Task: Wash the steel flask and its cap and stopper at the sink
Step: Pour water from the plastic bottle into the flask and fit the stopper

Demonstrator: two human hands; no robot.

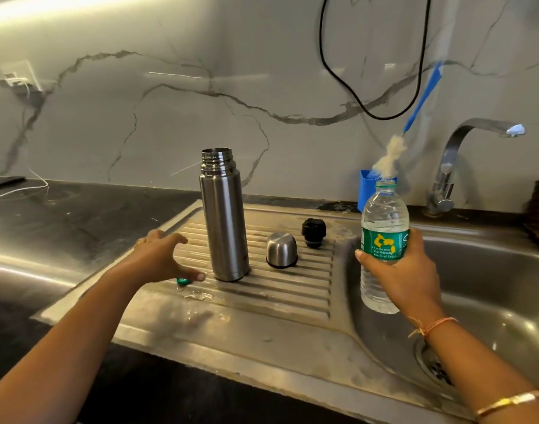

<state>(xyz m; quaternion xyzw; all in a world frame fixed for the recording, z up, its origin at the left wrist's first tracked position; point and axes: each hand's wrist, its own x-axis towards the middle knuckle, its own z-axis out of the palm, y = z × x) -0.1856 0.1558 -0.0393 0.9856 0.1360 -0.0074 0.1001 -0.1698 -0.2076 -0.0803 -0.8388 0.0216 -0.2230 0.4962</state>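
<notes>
The steel flask point(224, 215) stands upright and uncapped on the ribbed drainboard point(292, 289). To its right lie the steel cap point(281, 250), mouth down, and the black stopper point(313, 232). My left hand point(162, 255) hovers just left of the flask, fingers spread, with a small green bottle lid point(182, 281) beside the thumb. My right hand point(409, 276) grips a clear plastic water bottle point(383, 240) with a green label, open at the top, held upright over the sink's left edge.
The steel sink basin point(491, 301) lies at right, with its drain point(436, 365) and a curved tap point(464, 154) behind. A blue holder point(364, 188) with a blue-handled bottle brush point(415, 111) stands at the wall. Dark counter point(63, 228) extends left.
</notes>
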